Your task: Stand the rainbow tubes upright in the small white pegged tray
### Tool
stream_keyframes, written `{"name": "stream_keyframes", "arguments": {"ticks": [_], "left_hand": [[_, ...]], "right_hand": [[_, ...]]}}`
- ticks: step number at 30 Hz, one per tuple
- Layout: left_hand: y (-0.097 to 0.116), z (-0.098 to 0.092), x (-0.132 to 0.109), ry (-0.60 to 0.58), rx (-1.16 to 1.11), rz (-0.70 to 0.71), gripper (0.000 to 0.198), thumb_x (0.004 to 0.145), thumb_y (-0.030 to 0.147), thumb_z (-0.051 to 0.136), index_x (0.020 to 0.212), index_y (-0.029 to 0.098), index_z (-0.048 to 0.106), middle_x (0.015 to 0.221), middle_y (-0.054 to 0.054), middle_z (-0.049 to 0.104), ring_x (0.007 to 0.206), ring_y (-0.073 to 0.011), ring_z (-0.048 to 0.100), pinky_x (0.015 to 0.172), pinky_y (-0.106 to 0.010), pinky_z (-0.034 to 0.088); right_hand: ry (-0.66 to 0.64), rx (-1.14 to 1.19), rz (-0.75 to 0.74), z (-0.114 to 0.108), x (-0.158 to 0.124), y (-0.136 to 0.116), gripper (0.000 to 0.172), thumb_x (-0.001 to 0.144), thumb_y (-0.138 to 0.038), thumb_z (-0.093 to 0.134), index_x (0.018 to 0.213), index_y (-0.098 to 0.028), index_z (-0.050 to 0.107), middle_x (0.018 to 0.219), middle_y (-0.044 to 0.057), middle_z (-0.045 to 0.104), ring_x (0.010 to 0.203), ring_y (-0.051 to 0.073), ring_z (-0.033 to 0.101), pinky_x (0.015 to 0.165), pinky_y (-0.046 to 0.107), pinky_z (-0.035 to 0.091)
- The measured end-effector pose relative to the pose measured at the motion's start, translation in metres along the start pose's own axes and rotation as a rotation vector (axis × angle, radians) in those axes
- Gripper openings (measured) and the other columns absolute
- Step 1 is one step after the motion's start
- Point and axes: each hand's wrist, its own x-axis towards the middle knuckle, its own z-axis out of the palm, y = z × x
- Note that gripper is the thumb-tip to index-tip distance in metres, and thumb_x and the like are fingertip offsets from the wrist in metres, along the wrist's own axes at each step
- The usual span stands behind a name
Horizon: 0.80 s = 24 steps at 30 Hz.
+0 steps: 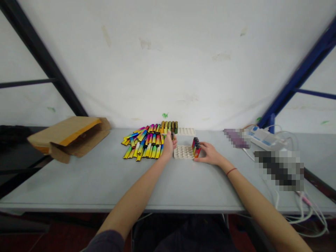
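Observation:
My left hand is closed around a shiny tube with a dark end, mostly hidden by the fingers. It is between a loose pile of rainbow-coloured metallic tubes and a white tray with rows of round holes. A single row of red-orange tubes with dark tops stands upright along the tray's right side. My right hand grips the tray's right end, thumb at the near corner and fingers farther back beside the standing tubes.
Behind the pile, a block of upright gold-green tubes adjoins a second white tray. An open brown paper bag lies at left. A purple phone-like item, a power strip, cables and a blurred dark object occupy the right.

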Motion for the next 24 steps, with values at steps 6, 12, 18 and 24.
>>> {"name": "stream_keyframes", "arguments": {"ticks": [6, 12, 18, 24], "left_hand": [[-0.011, -0.004, -0.008, -0.221, 0.497, 0.494, 0.019, 0.098, 0.036, 0.051, 0.110, 0.022, 0.056, 0.081, -0.001, 0.059, 0.080, -0.0168, 0.060, 0.081, -0.029, 0.050], [-0.012, -0.001, -0.006, -0.343, 0.731, 0.624, 0.017, 0.095, 0.029, 0.057, 0.106, 0.021, 0.068, 0.110, -0.010, 0.065, 0.111, -0.0244, 0.060, 0.107, -0.039, 0.045], [-0.020, -0.006, 0.001, -0.384, 0.687, 0.604, 0.021, 0.094, 0.032, 0.058, 0.109, 0.021, 0.069, 0.110, -0.010, 0.068, 0.099, -0.0227, 0.065, 0.092, -0.036, 0.054], [-0.021, -0.004, -0.003, -0.427, 0.762, 0.637, 0.023, 0.095, 0.033, 0.058, 0.112, 0.022, 0.068, 0.111, -0.009, 0.070, 0.098, -0.0224, 0.067, 0.096, -0.036, 0.053]], "right_hand": [[-0.022, 0.011, -0.061, -0.006, -0.003, -0.002, 0.081, 0.072, -0.070, 0.080, 0.132, -0.017, 0.068, 0.137, 0.022, 0.062, 0.126, 0.039, 0.059, 0.111, 0.054, 0.044], [-0.021, 0.015, -0.050, -0.005, -0.002, -0.001, 0.080, 0.071, -0.070, 0.080, 0.132, -0.020, 0.068, 0.137, 0.020, 0.062, 0.125, 0.039, 0.060, 0.109, 0.056, 0.045], [-0.037, 0.010, -0.041, -0.004, -0.001, -0.001, 0.080, 0.072, -0.070, 0.079, 0.134, -0.021, 0.067, 0.140, 0.020, 0.061, 0.127, 0.039, 0.059, 0.110, 0.057, 0.044], [-0.055, -0.004, -0.024, -0.005, -0.002, -0.001, 0.085, 0.072, -0.072, 0.078, 0.136, -0.018, 0.066, 0.141, 0.022, 0.059, 0.128, 0.040, 0.057, 0.112, 0.058, 0.042]]}}
